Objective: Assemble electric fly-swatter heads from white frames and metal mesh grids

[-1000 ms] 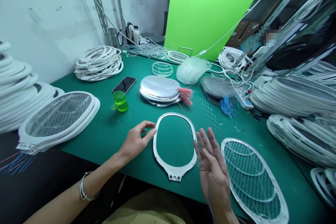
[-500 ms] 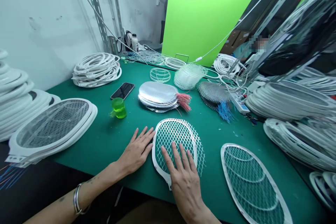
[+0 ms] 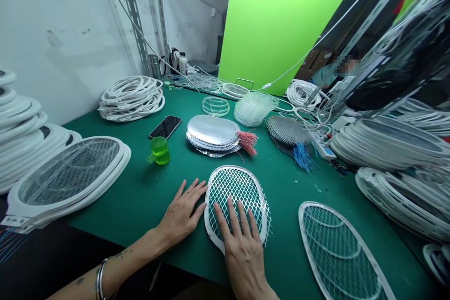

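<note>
A white oval swatter frame [image 3: 211, 229] lay flat on a green work mat [image 3: 140, 197], directly ahead of the person, with diamond wire mesh [image 3: 239, 192] over its opening and overhanging the rim at 3 o'clock. The right hand [image 3: 242, 253] lay open on the mesh, fingers spread, holding nothing in its grip. The left hand [image 3: 181, 213], also open and gently curved, touched the rim at 9 o'clock. Silver mesh discs [image 3: 213, 132] with pink wires sat at 12 o'clock, a green plastic cup [image 3: 160, 151] at 10 o'clock, stacked meshed frames [image 3: 66, 178] at 9 o'clock, and another meshed frame [image 3: 337, 253] at 4 o'clock.
</note>
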Demonstrator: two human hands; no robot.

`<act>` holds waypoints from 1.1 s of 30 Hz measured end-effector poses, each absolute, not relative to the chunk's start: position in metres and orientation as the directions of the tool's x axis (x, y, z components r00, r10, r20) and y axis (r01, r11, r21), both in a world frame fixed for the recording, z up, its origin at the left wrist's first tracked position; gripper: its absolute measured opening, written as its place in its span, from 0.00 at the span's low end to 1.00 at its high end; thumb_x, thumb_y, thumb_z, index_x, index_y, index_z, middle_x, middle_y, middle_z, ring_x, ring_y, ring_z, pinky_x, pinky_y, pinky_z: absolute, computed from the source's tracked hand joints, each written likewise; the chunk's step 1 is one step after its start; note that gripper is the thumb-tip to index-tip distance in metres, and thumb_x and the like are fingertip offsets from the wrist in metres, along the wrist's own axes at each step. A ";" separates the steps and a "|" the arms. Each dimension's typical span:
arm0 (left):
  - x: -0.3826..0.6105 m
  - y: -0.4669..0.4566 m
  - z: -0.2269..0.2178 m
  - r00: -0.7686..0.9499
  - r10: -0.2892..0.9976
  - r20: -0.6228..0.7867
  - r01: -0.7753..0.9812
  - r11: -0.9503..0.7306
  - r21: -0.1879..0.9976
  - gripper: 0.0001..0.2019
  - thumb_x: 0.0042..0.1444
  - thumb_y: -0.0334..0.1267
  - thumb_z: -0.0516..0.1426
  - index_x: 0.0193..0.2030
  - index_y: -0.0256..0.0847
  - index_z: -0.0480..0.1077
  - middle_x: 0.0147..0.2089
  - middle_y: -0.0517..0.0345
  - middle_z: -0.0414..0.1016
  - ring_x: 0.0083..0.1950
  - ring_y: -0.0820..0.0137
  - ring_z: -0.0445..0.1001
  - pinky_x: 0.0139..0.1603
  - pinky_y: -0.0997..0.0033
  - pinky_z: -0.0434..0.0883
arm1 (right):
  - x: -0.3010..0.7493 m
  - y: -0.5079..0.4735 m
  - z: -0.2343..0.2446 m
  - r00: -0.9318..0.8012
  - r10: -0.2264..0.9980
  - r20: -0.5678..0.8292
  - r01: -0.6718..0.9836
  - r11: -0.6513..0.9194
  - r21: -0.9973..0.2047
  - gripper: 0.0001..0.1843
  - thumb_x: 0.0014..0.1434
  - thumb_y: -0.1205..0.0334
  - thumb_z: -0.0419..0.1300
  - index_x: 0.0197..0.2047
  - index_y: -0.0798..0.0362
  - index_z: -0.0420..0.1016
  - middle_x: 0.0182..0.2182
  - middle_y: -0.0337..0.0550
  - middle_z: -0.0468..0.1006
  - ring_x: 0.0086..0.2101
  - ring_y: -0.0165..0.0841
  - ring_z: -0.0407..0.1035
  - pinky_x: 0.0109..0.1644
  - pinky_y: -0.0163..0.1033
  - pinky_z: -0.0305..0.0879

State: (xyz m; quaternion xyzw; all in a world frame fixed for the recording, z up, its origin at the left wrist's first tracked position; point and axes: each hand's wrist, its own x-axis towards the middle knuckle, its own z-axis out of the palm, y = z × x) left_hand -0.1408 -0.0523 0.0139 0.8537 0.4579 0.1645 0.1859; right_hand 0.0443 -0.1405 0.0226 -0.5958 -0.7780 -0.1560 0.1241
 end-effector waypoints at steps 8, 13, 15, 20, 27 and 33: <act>-0.140 -0.053 0.015 0.512 0.848 0.138 0.711 -0.508 0.486 0.21 0.68 0.41 0.46 0.67 0.45 0.58 0.69 0.56 0.59 0.72 0.64 0.51 0.72 0.47 0.45 | 0.044 -0.135 0.015 -0.239 0.899 0.366 0.970 0.236 0.053 0.35 0.62 0.73 0.45 0.70 0.41 0.49 0.65 0.46 0.58 0.61 0.51 0.57 0.58 0.60 0.65; -0.143 -0.053 0.011 0.520 0.842 0.146 0.699 -0.517 0.494 0.21 0.68 0.42 0.46 0.66 0.45 0.58 0.69 0.56 0.58 0.72 0.63 0.51 0.72 0.47 0.47 | 0.042 -0.132 0.009 -0.210 0.957 0.202 0.975 0.221 -0.029 0.33 0.65 0.67 0.45 0.70 0.38 0.44 0.66 0.45 0.53 0.63 0.51 0.51 0.61 0.61 0.61; -0.143 -0.053 0.013 0.508 0.850 0.143 0.697 -0.503 0.511 0.21 0.69 0.42 0.46 0.66 0.46 0.58 0.69 0.57 0.59 0.72 0.63 0.51 0.72 0.46 0.48 | 0.043 -0.131 0.010 -0.209 0.973 0.099 0.975 0.215 -0.055 0.34 0.65 0.67 0.45 0.70 0.37 0.41 0.67 0.44 0.50 0.64 0.49 0.48 0.62 0.60 0.59; -0.131 -0.045 0.031 0.577 0.786 0.225 0.645 -0.607 0.464 0.22 0.70 0.38 0.43 0.70 0.47 0.52 0.72 0.58 0.52 0.73 0.64 0.46 0.73 0.50 0.48 | 0.046 -0.128 0.012 -0.219 0.975 -0.032 0.971 0.215 -0.109 0.36 0.64 0.68 0.45 0.71 0.38 0.37 0.69 0.43 0.41 0.66 0.47 0.38 0.65 0.60 0.50; -0.115 -0.034 0.026 0.751 0.655 0.083 0.615 -0.740 0.271 0.22 0.70 0.39 0.42 0.68 0.39 0.57 0.71 0.54 0.55 0.71 0.68 0.53 0.72 0.59 0.46 | 0.046 -0.122 0.042 -0.262 0.926 -0.270 0.954 0.208 -0.215 0.42 0.55 0.75 0.47 0.72 0.49 0.42 0.69 0.45 0.35 0.66 0.47 0.28 0.68 0.60 0.40; -0.120 -0.037 0.022 0.762 0.636 0.122 0.603 -0.766 0.222 0.23 0.70 0.40 0.42 0.69 0.39 0.55 0.71 0.54 0.54 0.72 0.68 0.52 0.72 0.60 0.43 | 0.086 -0.110 0.083 -0.443 0.813 -0.378 0.801 0.169 -0.574 0.43 0.57 0.65 0.55 0.72 0.54 0.42 0.70 0.48 0.40 0.68 0.45 0.34 0.68 0.55 0.48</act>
